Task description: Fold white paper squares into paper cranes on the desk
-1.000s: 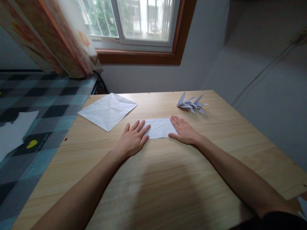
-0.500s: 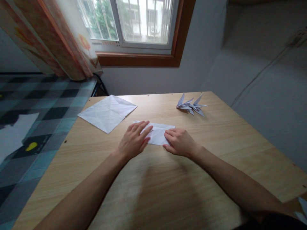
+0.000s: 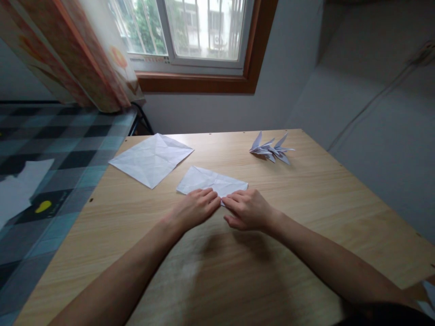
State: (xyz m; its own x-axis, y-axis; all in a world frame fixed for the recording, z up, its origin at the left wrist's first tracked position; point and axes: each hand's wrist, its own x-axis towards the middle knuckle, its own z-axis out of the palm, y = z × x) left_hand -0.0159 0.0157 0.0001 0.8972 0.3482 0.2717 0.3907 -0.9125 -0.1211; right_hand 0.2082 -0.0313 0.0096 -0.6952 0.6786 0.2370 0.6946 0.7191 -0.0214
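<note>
A folded white sheet of paper (image 3: 209,178) lies on the wooden table, its long near edge partly under my hands. My left hand (image 3: 199,206) rests palm down on that near edge, fingers stretched out side by side and pointing right; its thumb is hidden. Close beside it, my right hand (image 3: 249,208) lays its outstretched fingers on the paper's near right part. The right thumb sticks out below, apart from the fingers. Fingertips of both hands almost meet at the middle of the edge. Creases show across the paper.
Beyond my left hand lies a creased white paper square (image 3: 152,158). Folded paper pieces with pointed tips (image 3: 272,148) sit at the back right of the table (image 3: 322,190). To the left, white paper (image 3: 20,188) lies on a checked cloth (image 3: 57,244). A window (image 3: 204,31) is behind.
My left hand has slid right and nearer, uncovering the paper's left part. My right hand has shifted slightly nearer. The folded paper now lies turned a little, with its right side closer.
</note>
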